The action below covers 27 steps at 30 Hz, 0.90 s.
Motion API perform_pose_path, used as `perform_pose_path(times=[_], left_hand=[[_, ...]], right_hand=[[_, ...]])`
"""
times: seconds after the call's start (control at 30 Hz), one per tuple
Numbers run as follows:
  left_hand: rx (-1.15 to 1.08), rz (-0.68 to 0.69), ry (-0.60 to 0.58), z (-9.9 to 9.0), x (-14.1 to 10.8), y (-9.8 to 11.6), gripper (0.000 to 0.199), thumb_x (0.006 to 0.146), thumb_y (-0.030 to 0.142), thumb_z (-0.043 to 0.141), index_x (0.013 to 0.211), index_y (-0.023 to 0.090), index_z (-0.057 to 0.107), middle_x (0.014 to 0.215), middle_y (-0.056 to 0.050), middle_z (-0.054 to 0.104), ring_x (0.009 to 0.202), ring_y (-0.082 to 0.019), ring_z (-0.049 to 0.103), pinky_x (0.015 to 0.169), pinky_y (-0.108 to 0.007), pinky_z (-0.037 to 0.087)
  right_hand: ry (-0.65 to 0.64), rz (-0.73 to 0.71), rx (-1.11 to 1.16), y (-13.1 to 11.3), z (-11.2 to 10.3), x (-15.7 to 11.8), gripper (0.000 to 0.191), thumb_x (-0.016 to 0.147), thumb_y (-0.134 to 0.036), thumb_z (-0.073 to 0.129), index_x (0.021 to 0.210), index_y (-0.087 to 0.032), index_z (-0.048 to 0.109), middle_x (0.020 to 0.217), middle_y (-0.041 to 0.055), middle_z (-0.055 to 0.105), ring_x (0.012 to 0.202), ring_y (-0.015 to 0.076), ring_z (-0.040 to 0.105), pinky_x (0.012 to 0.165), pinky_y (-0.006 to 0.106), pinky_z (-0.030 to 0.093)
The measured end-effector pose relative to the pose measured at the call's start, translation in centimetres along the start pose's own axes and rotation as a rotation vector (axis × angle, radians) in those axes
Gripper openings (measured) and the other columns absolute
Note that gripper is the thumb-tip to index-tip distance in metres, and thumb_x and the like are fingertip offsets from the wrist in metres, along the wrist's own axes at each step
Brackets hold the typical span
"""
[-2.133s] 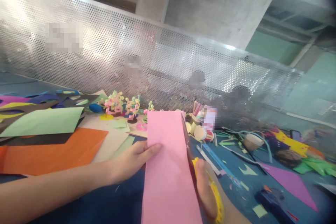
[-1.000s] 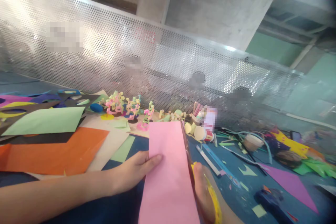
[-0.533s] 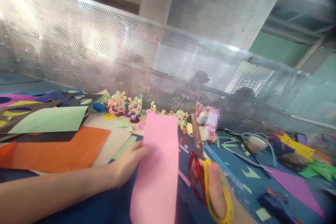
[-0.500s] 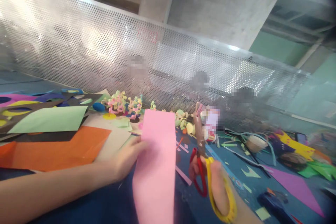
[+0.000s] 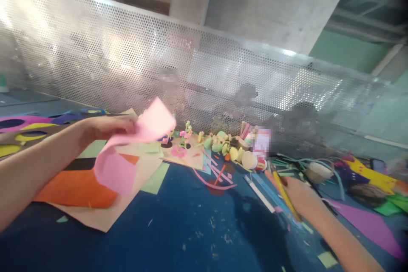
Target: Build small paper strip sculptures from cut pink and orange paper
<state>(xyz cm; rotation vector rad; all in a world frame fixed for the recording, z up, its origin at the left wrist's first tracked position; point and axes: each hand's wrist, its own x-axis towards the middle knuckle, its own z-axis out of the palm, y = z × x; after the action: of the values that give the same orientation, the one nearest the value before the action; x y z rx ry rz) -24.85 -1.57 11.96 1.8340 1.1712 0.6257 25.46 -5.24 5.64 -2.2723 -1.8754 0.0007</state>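
Note:
My left hand is closed on a strip of pink paper, raised over the paper pile. One end of the strip stands up to the right, and the other curls down below the hand. My right hand is lowered over the table on the right, closed round scissors. Their yellow handle shows edge-on, and the blades are hard to make out. Thin pink paper offcuts lie on the table between my hands.
Orange paper and coloured sheets are piled at left. Small paper flowers line the back, before a perforated metal screen. A white pen-like stick, a paper cup and purple paper lie at right.
My left hand has swung left and up with the pink paper, which now bends. The scissors have moved down and to the right, away from the paper.

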Motion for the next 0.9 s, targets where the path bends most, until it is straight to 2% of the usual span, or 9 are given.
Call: perform_pose_path(times=[0.13,0.2,0.37,0.47,0.5,0.6,0.7,0.77,0.9], left_hand=[[0.127,-0.222,-0.367,-0.2,0.1,-1.5,0.024,0.061,0.028,0.066,0.078,0.012,0.065,0.066,-0.005,0.063,0.057,-0.017,0.056,0.051,-0.023,0.041],[0.329,-0.269,-0.421,-0.1,0.8,-1.8,0.030,0.061,0.028,0.067,0.087,0.014,0.065,0.070,-0.004,0.064,0.063,-0.017,0.057,0.053,-0.021,0.040],[0.808,-0.266,-0.324,0.7,2.4,-1.0,0.028,0.053,0.028,0.070,0.078,0.016,0.067,0.071,-0.004,0.065,0.059,-0.015,0.054,0.053,-0.020,0.035],[0.989,-0.075,-0.013,3.0,3.0,0.2,0.017,0.057,0.024,0.065,0.071,0.015,0.067,0.068,-0.006,0.064,0.060,-0.017,0.054,0.054,-0.022,0.035],[0.983,-0.019,0.017,4.0,3.3,0.6,0.016,0.062,0.023,0.060,0.075,0.016,0.067,0.074,-0.006,0.064,0.065,-0.017,0.055,0.056,-0.022,0.035],[0.880,0.200,-0.068,7.8,4.5,1.0,0.018,0.071,0.021,0.052,0.082,0.019,0.067,0.078,-0.002,0.065,0.069,-0.014,0.057,0.060,-0.020,0.038],[0.860,0.372,0.038,11.3,6.2,0.5,0.024,0.074,0.016,0.051,0.093,0.020,0.064,0.089,-0.005,0.064,0.078,-0.017,0.058,0.065,-0.023,0.040],[0.885,0.453,0.014,12.9,7.4,0.1,0.028,0.073,0.011,0.052,0.098,0.019,0.062,0.096,-0.007,0.062,0.087,-0.020,0.057,0.071,-0.025,0.041],[0.915,0.524,0.036,14.2,8.7,-0.1,0.017,0.079,0.014,0.047,0.081,0.016,0.064,0.089,-0.009,0.058,0.082,-0.020,0.055,0.068,-0.028,0.041]], right_hand=[[-0.091,0.052,-0.121,2.0,1.6,0.8,0.043,0.073,-0.056,0.044,0.071,-0.016,0.058,0.078,0.0189,0.067,0.077,0.0358,0.063,0.062,0.038,0.044],[-0.110,0.049,-0.101,2.8,2.2,1.0,0.039,0.072,-0.053,0.047,0.072,-0.016,0.058,0.077,0.0171,0.068,0.076,0.0338,0.064,0.060,0.036,0.044],[-0.186,0.006,-0.018,3.9,2.8,1.3,0.023,0.071,-0.041,0.054,0.072,-0.018,0.056,0.069,0.0070,0.070,0.068,0.0239,0.066,0.055,0.027,0.043],[-0.202,-0.015,0.004,4.2,2.8,1.3,0.015,0.069,-0.033,0.057,0.072,-0.018,0.055,0.069,0.0050,0.071,0.067,0.0211,0.066,0.056,0.024,0.042],[-0.200,-0.019,0.004,4.3,2.6,1.3,0.014,0.068,-0.032,0.058,0.071,-0.018,0.056,0.069,0.0050,0.071,0.067,0.0212,0.065,0.056,0.024,0.042],[-0.186,-0.022,-0.024,4.0,1.9,0.9,0.016,0.064,-0.034,0.061,0.065,-0.019,0.058,0.066,0.0059,0.070,0.065,0.0235,0.064,0.053,0.026,0.039],[-0.127,-0.043,-0.045,2.3,0.7,-0.1,0.020,0.068,-0.038,0.056,0.062,-0.020,0.059,0.064,0.0065,0.069,0.063,0.0243,0.063,0.052,0.027,0.037],[-0.043,-0.129,0.019,0.3,0.1,-1.0,0.020,0.073,-0.038,0.052,0.067,-0.021,0.061,0.069,0.0054,0.069,0.066,0.0226,0.064,0.055,0.027,0.039],[-0.025,-0.320,0.255,-4.4,-0.2,-3.2,0.018,0.076,-0.037,0.051,0.072,-0.023,0.061,0.074,0.0018,0.069,0.070,0.0194,0.065,0.064,0.027,0.047]])
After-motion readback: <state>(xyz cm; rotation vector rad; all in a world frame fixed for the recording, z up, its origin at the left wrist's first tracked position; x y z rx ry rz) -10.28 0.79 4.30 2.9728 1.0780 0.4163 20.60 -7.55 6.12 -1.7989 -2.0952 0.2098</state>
